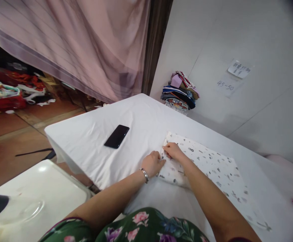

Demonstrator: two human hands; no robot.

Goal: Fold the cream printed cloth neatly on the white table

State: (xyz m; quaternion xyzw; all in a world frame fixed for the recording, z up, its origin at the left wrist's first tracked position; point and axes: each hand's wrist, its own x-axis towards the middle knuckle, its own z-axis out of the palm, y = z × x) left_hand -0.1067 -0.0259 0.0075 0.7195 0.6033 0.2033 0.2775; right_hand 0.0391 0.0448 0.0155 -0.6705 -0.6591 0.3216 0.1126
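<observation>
A white cloth (218,164) with small grey and dark printed motifs lies folded in a long flat shape on the white-covered table (138,117). My right hand (173,150) pinches its left edge, fingers curled in. Just left of and below it, my left hand (152,164), a silver bracelet at its wrist, is closed at the same edge, with the thumb against the cloth. The tips of my left fingers are partly hidden. A black phone (116,136) lies flat on the table to the left of both hands.
A stack of folded clothes (180,90) rests by the wall behind the table. Handwritten paper notes (239,69) are stuck on that wall. A pink curtain (106,43) hangs at the far side. A white surface (43,188) stands at lower left, and a red basket (4,99) sits beyond.
</observation>
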